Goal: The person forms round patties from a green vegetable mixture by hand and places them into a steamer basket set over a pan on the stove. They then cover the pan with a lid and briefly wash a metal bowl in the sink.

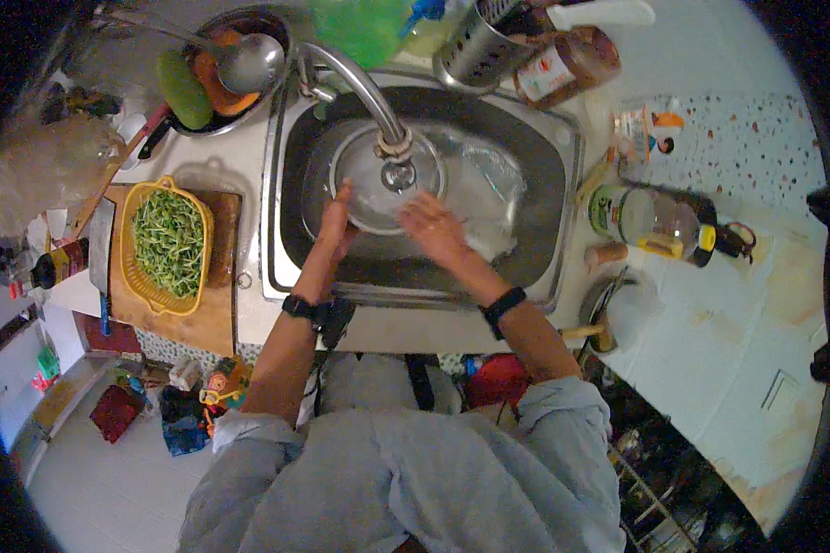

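Observation:
A round bowl point(360, 200) stands in the stainless steel sink point(539, 242), under the curved metal faucet point(360, 79). At its left front edge is my left hand point(335, 221), with the thumb over the rim and the other fingers partly hidden behind the bowl wall. My right hand point(434, 225) reaches the right front rim and is blurred; whether it grips the rim cannot be made out. Clear plastic or water with bright glints point(491, 173) covers the sink floor to the right of the bowl. Dark bands circle both wrists.
Left of the sink, a yellow basket of green sprouts point(169, 242) sits on a wooden cutting board point(214, 332) beside a cleaver point(102, 242). Behind are a pan point(242, 124) with a green gourd point(183, 90) and a ladle point(252, 62). An oil bottle point(653, 221) lies right, near a jar point(567, 66).

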Demonstrator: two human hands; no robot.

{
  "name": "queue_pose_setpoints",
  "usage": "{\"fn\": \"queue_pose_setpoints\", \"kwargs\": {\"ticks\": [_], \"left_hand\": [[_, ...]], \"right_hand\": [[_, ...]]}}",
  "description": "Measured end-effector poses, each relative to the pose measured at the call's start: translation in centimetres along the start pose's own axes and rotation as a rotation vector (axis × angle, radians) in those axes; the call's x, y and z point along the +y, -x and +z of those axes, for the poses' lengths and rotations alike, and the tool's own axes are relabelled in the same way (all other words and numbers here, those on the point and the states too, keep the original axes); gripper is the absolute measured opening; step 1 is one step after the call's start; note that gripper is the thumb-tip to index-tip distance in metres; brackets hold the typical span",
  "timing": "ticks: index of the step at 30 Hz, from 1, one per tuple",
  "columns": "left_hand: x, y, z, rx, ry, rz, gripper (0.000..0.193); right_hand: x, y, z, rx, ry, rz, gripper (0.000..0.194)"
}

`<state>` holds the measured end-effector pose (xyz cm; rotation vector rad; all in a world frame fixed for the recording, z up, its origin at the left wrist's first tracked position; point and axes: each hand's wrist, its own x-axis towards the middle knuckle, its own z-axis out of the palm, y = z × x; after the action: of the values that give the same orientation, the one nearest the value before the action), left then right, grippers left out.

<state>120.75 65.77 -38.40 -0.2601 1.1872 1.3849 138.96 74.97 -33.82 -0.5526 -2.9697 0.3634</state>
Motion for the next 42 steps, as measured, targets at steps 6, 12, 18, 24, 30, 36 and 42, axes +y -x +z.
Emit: {"fn": "queue_pose_setpoints", "kwargs": {"ticks": [6, 12, 18, 24, 30, 36, 42], "left_hand": [[-1.0, 2.4, 0.9, 0.059, -0.061, 0.08, 0.019], [-0.9, 3.5, 0.9, 0.069, 0.037, -0.038, 0.039], [-1.7, 4.6, 2.5, -0.247, 0.036, -0.114, 0.011], [-2.6, 3.9, 2.7, -0.081, -0.001, -0.009, 0.01], [-3.6, 2.1, 1.2, 0.051, -0.076, 0.013, 0.026], [0.6, -2.4, 0.4, -0.005, -0.648, 0.277, 0.026], [1.6, -5.5, 5.4, -0.058, -0.425, 0.468, 0.017]], "right_hand": [[-0.4, 0.6, 0.7, 0.009, -0.01, -0.131, 0.021], [-0.6, 2.0, 1.0, 0.109, -0.042, -0.251, 0.027], [0.5, 2.0, 0.5, 0.096, -0.106, -0.081, 0.026], [0.5, 1.1, -2.4, -0.134, -0.114, 0.045, 0.029], [2.1, 3.6, 1.5, -0.027, 0.014, -0.108, 0.03], [4.1, 5.9, 3.5, -0.045, 1.066, -0.316, 0.027], [3.3, 8.5, -0.3, -0.083, 0.418, 0.021, 0.025]]}}
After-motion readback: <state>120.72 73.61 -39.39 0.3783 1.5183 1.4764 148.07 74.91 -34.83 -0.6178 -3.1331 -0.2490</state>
